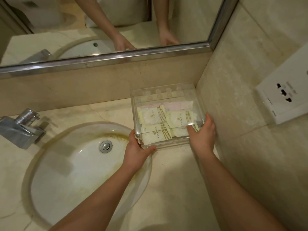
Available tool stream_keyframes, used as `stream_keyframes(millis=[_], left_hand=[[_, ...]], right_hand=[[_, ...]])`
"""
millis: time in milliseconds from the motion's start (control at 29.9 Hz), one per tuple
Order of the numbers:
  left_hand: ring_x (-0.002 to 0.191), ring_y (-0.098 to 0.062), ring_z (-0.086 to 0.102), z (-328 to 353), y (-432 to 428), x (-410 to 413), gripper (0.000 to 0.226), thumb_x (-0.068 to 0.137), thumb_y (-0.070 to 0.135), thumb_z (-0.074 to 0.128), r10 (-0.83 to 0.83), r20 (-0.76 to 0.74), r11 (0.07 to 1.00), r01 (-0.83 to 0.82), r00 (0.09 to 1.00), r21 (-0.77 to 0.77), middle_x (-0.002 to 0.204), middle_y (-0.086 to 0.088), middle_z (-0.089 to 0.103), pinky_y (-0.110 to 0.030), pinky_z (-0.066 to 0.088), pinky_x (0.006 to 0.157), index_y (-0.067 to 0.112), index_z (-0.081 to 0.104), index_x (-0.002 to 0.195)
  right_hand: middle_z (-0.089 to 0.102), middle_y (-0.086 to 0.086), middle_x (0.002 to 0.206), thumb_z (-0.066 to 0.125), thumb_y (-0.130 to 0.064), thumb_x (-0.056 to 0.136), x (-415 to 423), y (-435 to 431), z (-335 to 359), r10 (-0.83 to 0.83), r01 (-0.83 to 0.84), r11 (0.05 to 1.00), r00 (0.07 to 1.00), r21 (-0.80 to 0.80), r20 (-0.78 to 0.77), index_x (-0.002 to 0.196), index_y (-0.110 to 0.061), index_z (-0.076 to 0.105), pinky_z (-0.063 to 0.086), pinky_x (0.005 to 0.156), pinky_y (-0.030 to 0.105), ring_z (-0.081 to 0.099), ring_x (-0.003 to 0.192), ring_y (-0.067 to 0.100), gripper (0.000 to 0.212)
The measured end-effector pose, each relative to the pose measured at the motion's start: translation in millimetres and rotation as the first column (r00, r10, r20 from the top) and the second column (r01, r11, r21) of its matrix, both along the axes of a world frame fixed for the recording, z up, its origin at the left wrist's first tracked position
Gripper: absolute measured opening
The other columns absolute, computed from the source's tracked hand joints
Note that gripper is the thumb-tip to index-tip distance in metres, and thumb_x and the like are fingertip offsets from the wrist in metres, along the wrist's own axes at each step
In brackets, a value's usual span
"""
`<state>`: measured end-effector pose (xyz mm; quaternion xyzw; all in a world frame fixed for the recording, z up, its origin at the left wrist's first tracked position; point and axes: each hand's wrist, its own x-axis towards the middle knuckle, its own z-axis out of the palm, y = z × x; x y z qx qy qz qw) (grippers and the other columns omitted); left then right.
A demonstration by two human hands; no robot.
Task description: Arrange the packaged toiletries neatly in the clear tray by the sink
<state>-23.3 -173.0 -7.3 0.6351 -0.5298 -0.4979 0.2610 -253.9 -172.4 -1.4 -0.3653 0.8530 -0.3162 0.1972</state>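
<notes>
A clear square tray point(164, 90) stands on the marble counter in the corner, right of the sink. Inside lie several pale yellow toiletry packets point(152, 116) with gold stripes, flat and side by side, over a pinkish packet point(176, 105) at the back. My left hand point(138, 151) grips the tray's front left corner. My right hand point(202, 135) holds the front right corner, fingers reaching inside over a packet.
The white oval sink point(71, 162) with a metal drain point(106, 146) lies to the left. A chrome tap point(20, 127) stands at the far left. The mirror point(106, 29) runs along the back. A white wall socket point(283, 100) sits on the right wall.
</notes>
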Motion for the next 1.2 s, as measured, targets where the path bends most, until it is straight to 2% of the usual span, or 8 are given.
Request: stream_keyframes(millis=[134,200,301,434,802,935,1069,1202], left_hand=[[0.099,0.0,0.063,-4.4,-2.2,1.7,0.082,0.07,0.027,0.083,0.014,0.028,1.0,-0.014,1.0,-0.007,0.113,0.013,0.065,-0.018,0.049,0.08,0.023,0.035,0.136],[0.102,-0.005,0.062,-6.9,-4.2,2.3,0.082,0.066,0.035,0.084,0.023,0.073,0.999,-0.022,0.997,-0.024,0.116,0.01,0.061,-0.029,0.052,0.088,0.027,0.039,0.134],[0.116,-0.018,0.051,-8.0,-5.9,2.9,0.088,0.062,0.042,0.084,0.023,0.189,0.998,-0.013,0.982,-0.055,0.124,0.004,0.04,-0.038,0.045,0.102,0.026,0.038,0.136],[0.125,-0.018,0.042,-8.5,-6.4,1.9,0.086,0.065,0.038,0.083,0.035,0.202,0.988,-0.003,0.979,-0.156,0.126,0.008,0.04,-0.037,0.038,0.106,0.025,0.04,0.139],[0.091,-0.012,0.053,-1.9,-22.1,-16.7,0.047,0.071,0.044,0.078,0.243,0.277,0.958,-0.185,0.93,-0.219,0.102,0.007,0.052,-0.027,0.04,0.071,0.021,0.05,0.102],[0.083,-0.015,0.053,-1.6,-24.7,-19.0,0.047,0.07,0.047,0.078,0.262,0.311,0.954,-0.195,0.914,-0.23,0.097,0.004,0.053,-0.03,0.042,0.065,0.022,0.045,0.092],[0.087,-0.018,0.056,0.3,-27.6,-16.8,0.045,0.073,0.043,0.077,0.213,0.312,0.969,-0.159,0.926,-0.189,0.099,0.002,0.054,-0.031,0.043,0.068,0.017,0.05,0.097],[0.106,-0.018,0.056,2.4,-13.1,11.0,0.063,0.079,0.038,0.074,0.14,0.242,0.987,-0.116,0.96,-0.11,0.116,0.0,0.057,-0.035,0.049,0.088,0.014,0.047,0.131]], right_hand=[[0.042,0.02,0.143,0.068,-0.042,0.082,6.0,-4.1,-0.7,-0.033,0.035,0.999,0.996,0.021,-0.077,0.145,-0.009,0.032,0.036,0.105,0.044,0.042,0.129,0.037,0.079],[0.033,0.016,0.149,0.068,-0.033,0.083,3.3,2.6,0.5,0.01,-0.009,1.0,1.0,-0.019,0.026,0.149,-0.015,0.025,0.031,0.111,0.043,0.033,0.137,0.033,0.08],[0.011,-0.009,0.159,0.067,-0.013,0.082,-5.3,21.1,8.0,0.137,-0.134,0.991,0.955,-0.03,0.263,0.152,-0.035,0.006,0.02,0.115,0.035,0.014,0.144,0.013,0.096],[0.012,-0.013,0.159,0.079,-0.009,0.074,-17.0,29.8,7.1,0.197,-0.2,0.979,0.927,-0.021,0.321,0.152,-0.039,-0.002,0.021,0.109,0.026,0.021,0.139,0.004,0.115],[0.039,0.005,0.148,0.088,-0.036,0.064,-8.5,1.2,-7.2,0.032,-0.031,0.999,0.999,-0.04,0.039,0.146,-0.019,0.028,0.04,0.108,0.045,0.043,0.133,0.026,0.103],[0.047,0.008,0.141,0.088,-0.04,0.063,-3.7,-3.7,-3.6,-0.034,0.033,0.999,0.999,-0.015,-0.016,0.142,-0.015,0.034,0.044,0.1,0.039,0.05,0.126,0.028,0.099],[0.049,0.013,0.139,0.086,-0.037,0.066,-2.0,-3.4,1.5,-0.019,0.02,0.999,0.998,0.025,-0.056,0.141,-0.01,0.035,0.044,0.097,0.04,0.05,0.125,0.032,0.095],[0.046,0.022,0.137,0.081,-0.03,0.073,-0.3,5.4,15.4,0.063,-0.061,0.998,0.994,0.028,-0.094,0.141,-0.005,0.035,0.042,0.099,0.043,0.047,0.123,0.04,0.086]])
